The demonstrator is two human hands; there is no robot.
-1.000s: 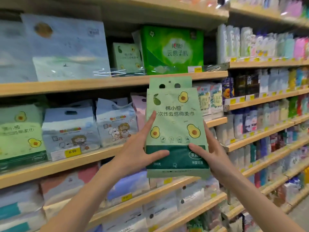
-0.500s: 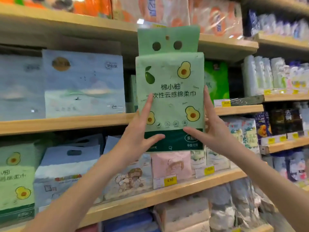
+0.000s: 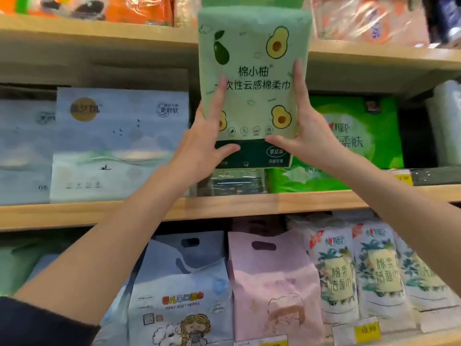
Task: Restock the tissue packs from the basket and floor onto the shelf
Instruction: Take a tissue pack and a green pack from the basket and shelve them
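I hold a pale green tissue pack [image 3: 254,78] printed with avocados and a dark green bottom band upright in front of the shelves. My left hand [image 3: 204,143] grips its lower left side, fingers up the front. My right hand [image 3: 305,128] grips its lower right side, thumb under the light part. The pack's top overlaps the front edge of the upper wooden shelf [image 3: 99,33]. Its bottom hangs above the middle wooden shelf [image 3: 224,203], where a narrow gap with another dark-banded pack [image 3: 237,181] shows behind it.
Pale blue tissue packs [image 3: 119,143] stand left of the gap and a bright green pack [image 3: 349,143] stands right of it. Orange packs [image 3: 139,8] sit on the top shelf. Below are blue [image 3: 179,290], pink [image 3: 272,288] and white-green [image 3: 359,275] bags with yellow price tags.
Both hands have lifted the avocado pack higher, from the lower shelf level up past the middle shelf, and the view has tilted upward and closer to the shelves.
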